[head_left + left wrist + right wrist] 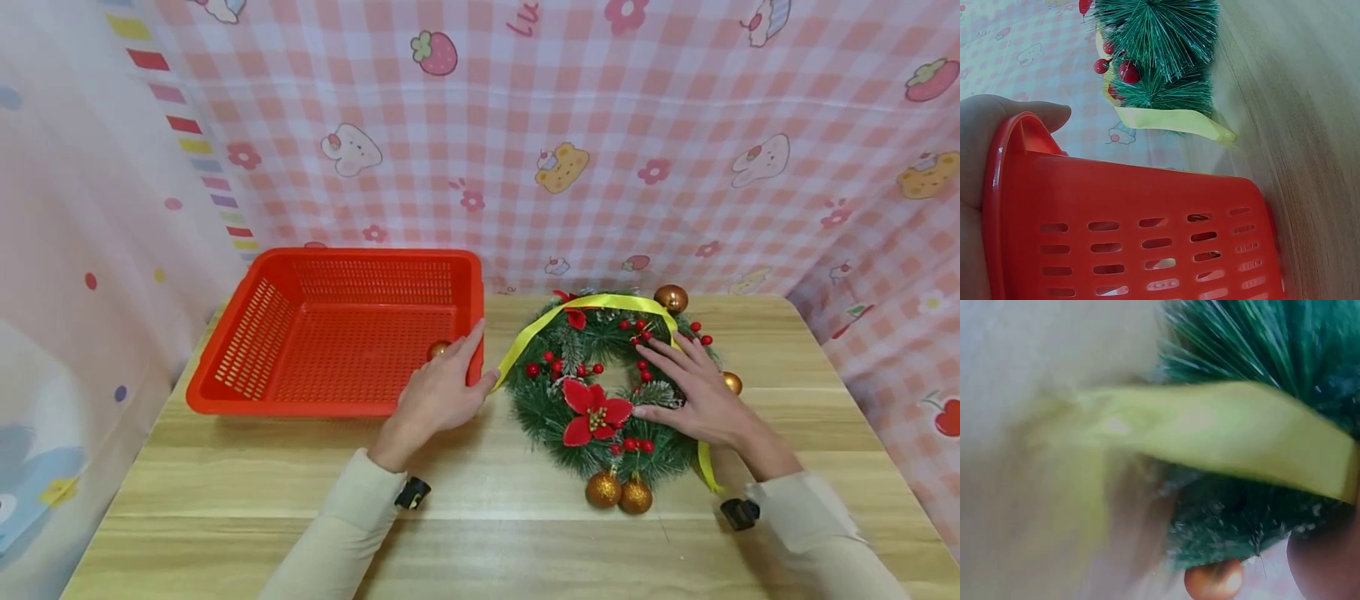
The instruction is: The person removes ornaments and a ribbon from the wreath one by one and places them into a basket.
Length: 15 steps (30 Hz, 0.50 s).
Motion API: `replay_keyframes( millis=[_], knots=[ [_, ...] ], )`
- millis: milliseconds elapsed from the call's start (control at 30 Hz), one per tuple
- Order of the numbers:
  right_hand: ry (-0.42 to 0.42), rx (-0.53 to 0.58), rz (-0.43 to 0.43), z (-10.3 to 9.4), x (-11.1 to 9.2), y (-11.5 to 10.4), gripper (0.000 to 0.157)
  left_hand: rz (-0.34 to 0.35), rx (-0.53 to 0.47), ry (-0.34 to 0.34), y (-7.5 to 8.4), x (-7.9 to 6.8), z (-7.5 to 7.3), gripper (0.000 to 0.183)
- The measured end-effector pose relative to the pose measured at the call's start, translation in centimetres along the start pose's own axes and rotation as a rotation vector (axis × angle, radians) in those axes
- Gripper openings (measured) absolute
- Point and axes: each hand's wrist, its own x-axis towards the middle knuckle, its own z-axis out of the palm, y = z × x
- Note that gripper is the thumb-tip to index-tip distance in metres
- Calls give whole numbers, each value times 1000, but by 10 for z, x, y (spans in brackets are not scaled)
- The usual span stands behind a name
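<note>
My left hand (442, 396) lies across the right rim of a red plastic basket (217, 404), its thumb spread away from the fingers. In the left wrist view that hand shows beside the rim. A shiny copper-coloured ball ornament (436, 349) lies in the basket, partly hidden by the fingers. My right hand (708, 400) rests with spread fingers on the right side of a green Christmas wreath (540, 417). The wreath bears a red poinsettia (577, 429) and red berries. A yellow ribbon (525, 337) runs over the wreath's top, and the right wrist view shows it blurred.
Two glittery gold balls (603, 490) sit at the wreath's front edge. A copper ball (671, 298) is behind it and a gold ball (732, 382) on its right. Wood-grain table (510, 542) lies in front; a checked cloth (510, 217) hangs behind.
</note>
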Motion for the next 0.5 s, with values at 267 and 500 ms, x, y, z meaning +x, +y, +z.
replay_keyframes(
  millis=[267,500],
  knots=[
    [20,28,72,6,0,-4,83,3,9,13,0,0,1,71],
    [43,25,170,11,1,-15,84,3,17,20,0,1,1,73]
  ],
)
